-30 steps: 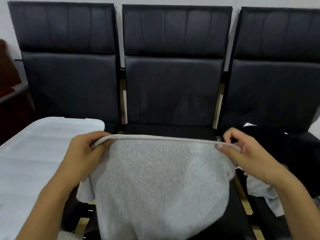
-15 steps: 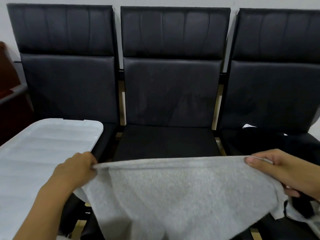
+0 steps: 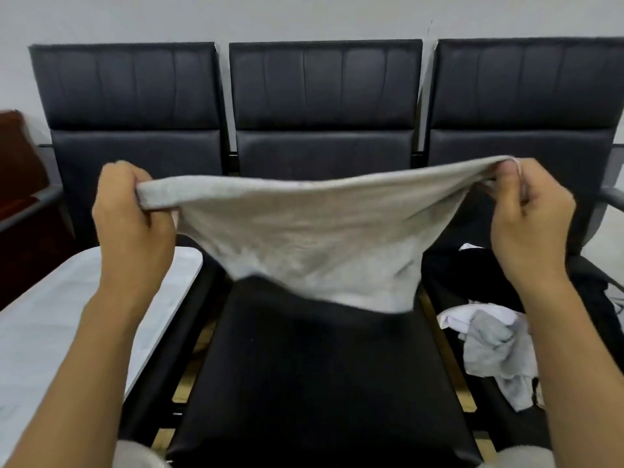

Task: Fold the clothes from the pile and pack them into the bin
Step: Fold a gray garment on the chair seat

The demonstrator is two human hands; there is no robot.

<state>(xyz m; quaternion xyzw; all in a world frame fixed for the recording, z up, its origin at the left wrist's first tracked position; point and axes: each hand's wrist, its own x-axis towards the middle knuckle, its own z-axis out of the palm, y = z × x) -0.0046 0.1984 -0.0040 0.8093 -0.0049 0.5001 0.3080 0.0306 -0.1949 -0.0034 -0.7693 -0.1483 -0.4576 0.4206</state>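
1. The fingers (image 3: 153,211) of the left hand (image 3: 131,228) curl round one top corner of a grey garment (image 3: 304,238), bunching the cloth against the palm.
2. The fingers (image 3: 510,179) of the right hand (image 3: 530,224) pinch the opposite corner, thumb against the cloth, so both hands hold the same upper edge.
3. The grey garment hangs in the air between the hands, above the middle chair seat (image 3: 320,373) and clear of it; its top edge sags a little and its lower edge hangs loose and uneven.
4. As a judgement, this piece is only spread out for folding: no crease or doubled layer shows in it yet.
5. On the right chair lies the pile (image 3: 499,349): a crumpled grey piece, a white piece beneath it and dark clothing behind, all unfolded.
6. On the left chair sits a pale plastic surface (image 3: 67,325) that looks like the bin with its lid on, though this cannot be told for sure; no folded clothes are visible on it or in it.
7. Judged from this, the task is at an early stage: the held piece must be folded and packed, and the pile remains.
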